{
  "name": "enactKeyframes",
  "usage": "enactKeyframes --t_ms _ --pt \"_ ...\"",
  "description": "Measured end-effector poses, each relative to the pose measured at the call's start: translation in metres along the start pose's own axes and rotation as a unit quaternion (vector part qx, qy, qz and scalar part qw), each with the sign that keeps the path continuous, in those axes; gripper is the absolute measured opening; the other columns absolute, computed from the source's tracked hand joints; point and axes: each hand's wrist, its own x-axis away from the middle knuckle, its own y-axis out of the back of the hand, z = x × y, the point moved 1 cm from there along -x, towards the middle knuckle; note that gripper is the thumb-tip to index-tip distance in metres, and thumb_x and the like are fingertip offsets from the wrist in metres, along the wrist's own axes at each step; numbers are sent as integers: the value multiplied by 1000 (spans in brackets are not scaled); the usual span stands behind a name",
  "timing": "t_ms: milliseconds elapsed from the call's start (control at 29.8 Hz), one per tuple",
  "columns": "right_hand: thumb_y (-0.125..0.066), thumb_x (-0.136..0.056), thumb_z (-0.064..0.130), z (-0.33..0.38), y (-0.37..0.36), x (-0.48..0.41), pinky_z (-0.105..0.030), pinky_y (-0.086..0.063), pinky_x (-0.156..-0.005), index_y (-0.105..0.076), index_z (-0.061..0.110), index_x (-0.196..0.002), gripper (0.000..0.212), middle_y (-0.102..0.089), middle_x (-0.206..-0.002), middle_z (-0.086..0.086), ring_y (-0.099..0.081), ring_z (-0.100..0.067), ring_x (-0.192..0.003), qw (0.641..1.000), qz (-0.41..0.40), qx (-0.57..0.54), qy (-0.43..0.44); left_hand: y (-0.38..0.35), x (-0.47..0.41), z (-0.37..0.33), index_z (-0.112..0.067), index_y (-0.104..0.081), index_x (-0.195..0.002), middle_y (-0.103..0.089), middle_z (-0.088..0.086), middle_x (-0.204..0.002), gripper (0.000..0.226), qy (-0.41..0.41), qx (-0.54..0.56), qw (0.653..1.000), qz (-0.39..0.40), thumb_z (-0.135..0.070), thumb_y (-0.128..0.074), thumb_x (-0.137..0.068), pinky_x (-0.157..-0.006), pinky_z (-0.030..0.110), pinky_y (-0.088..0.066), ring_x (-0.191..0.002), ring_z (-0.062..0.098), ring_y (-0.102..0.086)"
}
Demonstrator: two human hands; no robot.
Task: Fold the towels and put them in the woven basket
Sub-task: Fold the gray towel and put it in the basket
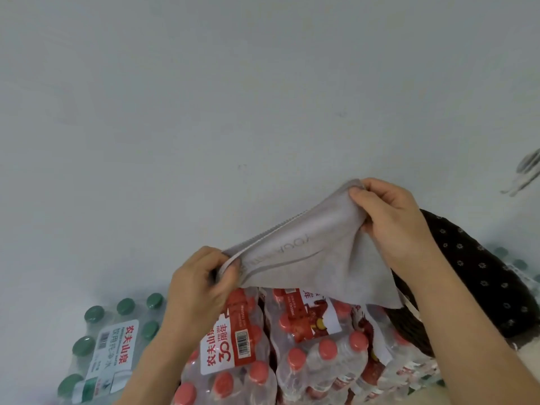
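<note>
A grey towel with a woven stripe and faint lettering is stretched in the air between my hands. My left hand pinches its lower left corner. My right hand grips the upper right corner, higher up. The rest of the towel hangs down over packs of bottles. A dark woven shape shows under my right forearm; I cannot tell whether it is the basket.
Shrink-wrapped packs of red-capped water bottles stand below the towel. A pack of green-capped bottles lies at the lower left. A dark flower-patterned cloth sits at the right. A plain pale wall fills the upper view.
</note>
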Motion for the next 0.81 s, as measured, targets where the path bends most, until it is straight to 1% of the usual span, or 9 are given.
enactKeyframes --t_ms 134,201,268,403,470,537,638,738,805 --pt "-53 -95 24 1 1 -18 -37 -33 -68 -53 -3 -77 33 -44 -71 -7 -41 -19 -69 999 -12 23 41 15 -7 -1 -29 -72 -75 -65 -20 -78 8 -21 -32 996 79 -36 -73 -80 -62 11 -44 -78 4 -61" --pt "-53 -96 22 -4 4 -25 -35 -34 -67 -54 -2 -76 31 -45 -70 -7 -42 -19 -69 999 -21 25 37 23 -7 4 -29 -72 -73 -69 -20 -77 7 36 -13 992 116 -27 -77 -77 -61 10 -45 -76 3 -63" --pt "-53 -95 22 -10 7 -33 -34 -34 -68 -56 -3 -78 31 -46 -71 -8 -43 -18 -69 999 -34 32 25 29 -10 9 -25 -73 -71 -71 -17 -76 7 113 32 986 120 -21 -76 -77 -59 11 -48 -71 5 -66" --pt "-53 -96 24 -19 5 -57 -33 -36 -66 -58 -3 -80 31 -48 -72 -7 -44 -17 -70 999 -42 24 17 36 -27 15 -26 -74 -80 -72 -17 -75 12 172 39 984 24 -14 -74 -79 -63 7 -49 -74 -2 -65" --pt "-52 -97 22 -17 -1 -70 -28 -40 -60 -61 -2 -84 29 -50 -74 -6 -46 -13 -70 999 -44 14 22 39 -39 16 -33 -70 -82 -71 -22 -75 20 167 22 985 -48 -13 -74 -80 -69 8 -50 -76 -5 -64" --pt "-51 -98 22 -10 -9 -82 -24 -46 -59 -61 -3 -89 29 -51 -78 -7 -49 -12 -73 998 -48 8 42 47 -53 15 -38 -67 -80 -69 -24 -76 25 152 24 978 -138 -14 -76 -79 -68 7 -47 -74 -1 -62" --pt "-51 -98 21 4 -15 -91 -33 -52 -69 -62 6 -84 24 -53 -77 -4 -52 -13 -77 995 -50 -19 88 66 -67 4 -38 -68 -88 -67 -19 -81 24 107 46 962 -247 -17 -75 -79 -73 11 -48 -75 -1 -61" --pt "-50 -98 21 15 -17 -85 -41 -55 -77 -59 21 -77 23 -55 -70 13 -53 -8 -77 990 -51 -48 124 86 -66 -9 -42 -67 -87 -68 -17 -90 27 51 37 955 -289 -16 -70 -83 -81 19 -49 -83 5 -65" --pt "-49 -99 20 12 -15 -66 -42 -55 -81 -59 22 -76 25 -55 -72 12 -54 -8 -79 990 -48 -50 120 95 -53 -14 -43 -66 -85 -69 -16 -90 28 32 36 957 -287 -15 -69 -84 -82 23 -50 -85 10 -65"
